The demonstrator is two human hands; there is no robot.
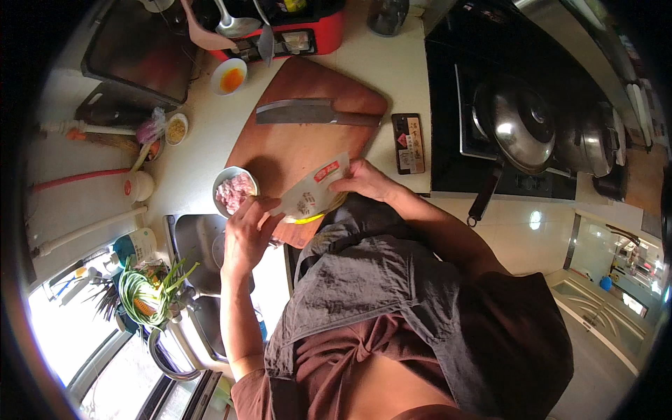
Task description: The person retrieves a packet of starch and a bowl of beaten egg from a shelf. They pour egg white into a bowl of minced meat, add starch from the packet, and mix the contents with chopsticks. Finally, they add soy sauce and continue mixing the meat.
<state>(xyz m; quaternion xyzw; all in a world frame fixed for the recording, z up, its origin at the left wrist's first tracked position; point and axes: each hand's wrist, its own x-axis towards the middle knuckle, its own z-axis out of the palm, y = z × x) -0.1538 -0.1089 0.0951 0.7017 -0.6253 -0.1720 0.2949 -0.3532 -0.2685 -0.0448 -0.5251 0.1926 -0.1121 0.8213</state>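
Between my hands is a translucent plastic packet (310, 195) with printing, a red label and a yellow edge, tilted above the near part of the wooden cutting board (294, 149). My right hand (365, 180) pinches its upper right end. At its left end are the fingers of my left hand (249, 228), thumb against the packet's edge. Just beyond my left fingers stands a small bowl (216, 184) of chopped pink raw meat (234, 191). A cleaver (296, 112) lies flat across the far part of the board, its handle (359, 118) to the right. What the packet holds is unclear.
A bowl of orange liquid (231, 80) and a small dish of chopped bits (176, 130) stand left. A phone (408, 144) lies right of the board. A lidded pan (523, 128) sits on the black stove, its handle jutting toward me. The sink (197, 236) is at left.
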